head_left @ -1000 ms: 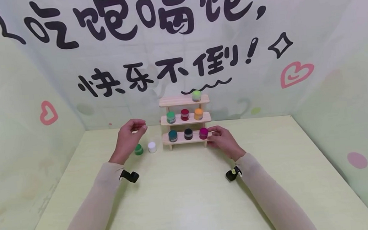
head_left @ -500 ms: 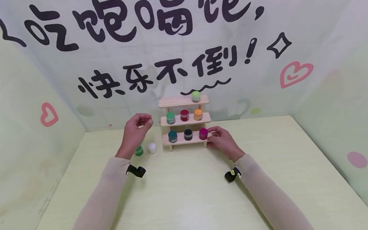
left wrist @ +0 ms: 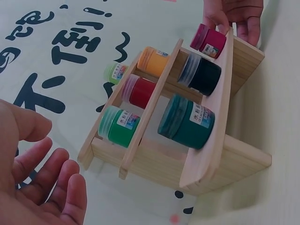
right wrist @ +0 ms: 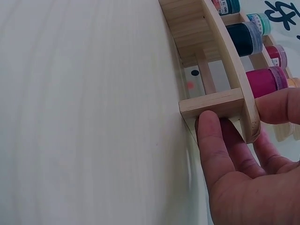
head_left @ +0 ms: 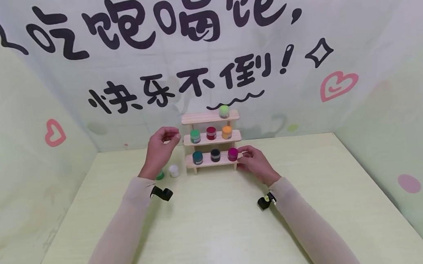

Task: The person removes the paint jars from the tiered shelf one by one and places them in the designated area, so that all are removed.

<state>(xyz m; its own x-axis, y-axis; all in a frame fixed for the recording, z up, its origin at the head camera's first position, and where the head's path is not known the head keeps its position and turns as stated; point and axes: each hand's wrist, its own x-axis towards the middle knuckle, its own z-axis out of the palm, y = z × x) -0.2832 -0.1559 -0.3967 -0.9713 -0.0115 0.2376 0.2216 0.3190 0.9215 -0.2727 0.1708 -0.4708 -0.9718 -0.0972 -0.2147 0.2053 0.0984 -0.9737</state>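
Wooden rack (head_left: 203,139), left hand (head_left: 161,150) just beside, right hand (head_left: 256,164) gripping it

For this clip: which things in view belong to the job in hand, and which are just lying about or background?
In the job:
wooden shelf, gripped by the right hand
seven jars on its tiers
left hand, holding nothing
white jar and green jar off the shelf, probably

Background:
table
lettered backdrop
wrist cameras

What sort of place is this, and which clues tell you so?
Probably a tabletop booth set up for filming handwork: a printed backdrop closes in a pale table, jars stand on a wooden rack, and black wrist-worn devices show.
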